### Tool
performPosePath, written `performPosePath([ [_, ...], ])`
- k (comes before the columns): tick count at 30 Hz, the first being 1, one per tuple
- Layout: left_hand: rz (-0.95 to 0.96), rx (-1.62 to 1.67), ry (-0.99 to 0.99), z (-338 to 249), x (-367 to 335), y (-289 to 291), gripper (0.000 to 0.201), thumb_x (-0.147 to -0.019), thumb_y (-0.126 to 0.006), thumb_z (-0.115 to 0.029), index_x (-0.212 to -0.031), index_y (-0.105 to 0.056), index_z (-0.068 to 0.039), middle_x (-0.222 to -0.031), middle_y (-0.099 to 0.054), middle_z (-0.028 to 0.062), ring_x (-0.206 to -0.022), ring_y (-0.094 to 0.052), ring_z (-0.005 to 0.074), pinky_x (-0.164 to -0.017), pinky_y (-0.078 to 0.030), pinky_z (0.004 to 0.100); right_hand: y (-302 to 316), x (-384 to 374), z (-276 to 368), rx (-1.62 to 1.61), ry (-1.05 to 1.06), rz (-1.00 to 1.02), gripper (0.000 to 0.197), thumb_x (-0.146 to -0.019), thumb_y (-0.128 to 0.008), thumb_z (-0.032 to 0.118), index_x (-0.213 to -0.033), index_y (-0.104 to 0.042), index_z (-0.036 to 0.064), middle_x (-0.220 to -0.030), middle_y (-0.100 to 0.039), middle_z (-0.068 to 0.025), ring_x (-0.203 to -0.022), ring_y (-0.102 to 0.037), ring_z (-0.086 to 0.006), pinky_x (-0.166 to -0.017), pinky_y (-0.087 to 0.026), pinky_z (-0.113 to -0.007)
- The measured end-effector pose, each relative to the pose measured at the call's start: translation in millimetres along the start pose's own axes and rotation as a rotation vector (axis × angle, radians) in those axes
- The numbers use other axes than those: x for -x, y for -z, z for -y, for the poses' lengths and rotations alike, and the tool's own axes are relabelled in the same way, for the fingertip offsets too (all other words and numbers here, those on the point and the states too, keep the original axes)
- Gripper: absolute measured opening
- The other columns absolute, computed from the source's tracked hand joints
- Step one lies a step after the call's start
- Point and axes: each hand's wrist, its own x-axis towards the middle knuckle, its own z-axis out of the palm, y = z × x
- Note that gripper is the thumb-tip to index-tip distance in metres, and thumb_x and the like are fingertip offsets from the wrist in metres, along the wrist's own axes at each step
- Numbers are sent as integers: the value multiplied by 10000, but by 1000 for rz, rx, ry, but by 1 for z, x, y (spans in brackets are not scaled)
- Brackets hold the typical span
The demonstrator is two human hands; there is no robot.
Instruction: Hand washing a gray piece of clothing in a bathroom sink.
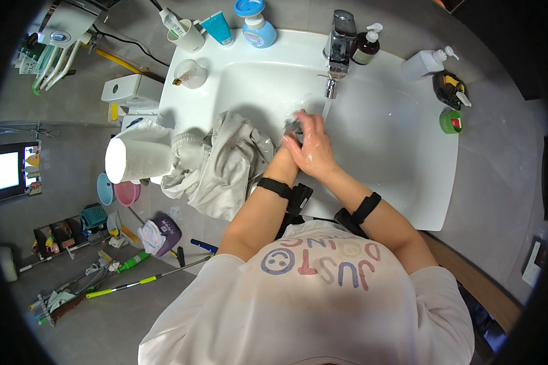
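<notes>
Over the white washbasin (389, 146), my right hand (315, 151) is wet, its thumb and fingers apart and curved around a gap. Its thumb side lies against my left wrist. My left hand (288, 152) shows little beyond the wrist; its fingers are hidden behind the right hand. Something dark grey (293, 126) shows in the gap, too blurred to name. A thin stream of water falls from the chrome tap (338, 52), just beyond my right fingers. Left of my left forearm, a crumpled pale grey garment (228, 167) with a gathered band hangs over the basin's rim.
A white roll (139, 159) stands beside the garment. Along the back rim are a cup (189, 39), a teal tube (218, 28), a blue pump bottle (259, 31) and a brown pump bottle (366, 45). A clear cup (192, 74) sits at the left; a green tin (450, 121) at the right.
</notes>
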Motion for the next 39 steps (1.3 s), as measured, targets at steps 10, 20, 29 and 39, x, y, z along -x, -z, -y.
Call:
performPosePath([
  [10, 304, 1220, 249, -15, -24, 10, 466, -951, -363, -462, -1111, -527, -57, -1057, -580, 130, -1001, -550, 284, -843, -457, 436, 13, 31, 19, 99, 156, 135, 335, -901, -500, 291, -1128, -513, 45, -1040, -556, -243, -983, -545, -402, -835, -442, -454],
  [20, -184, 1070, 402, 0, -36, -13, 425, -968, -357, -422, -1024, -549, -47, -969, -603, 141, -866, -578, 297, -769, -476, 421, 2, 15, -1, 108, 18, -58, 312, -935, -422, 307, -1066, -508, 38, -1018, -558, -248, -917, -542, -449, -806, -435, -489],
  [29, -170, 835, 503, -42, -14, -21, 386, -961, -409, -358, -1140, -526, -37, -1087, -595, 112, -975, -571, 236, -873, -461, 376, 11, -26, -16, 143, -176, 91, 393, -930, -446, 363, -1121, -504, 25, -956, -615, -235, -881, -569, -434, -788, -451, -462],
  [39, -33, 1032, 598, -59, 4, -9, 467, -946, -412, -407, -1133, -549, -2, -1070, -622, 149, -991, -597, 299, -927, -444, 457, 23, -39, -64, -384, -310, -50, 275, -940, -463, 212, -1075, -581, 3, -913, -642, -156, -841, -601, -261, -745, -448, -336],
])
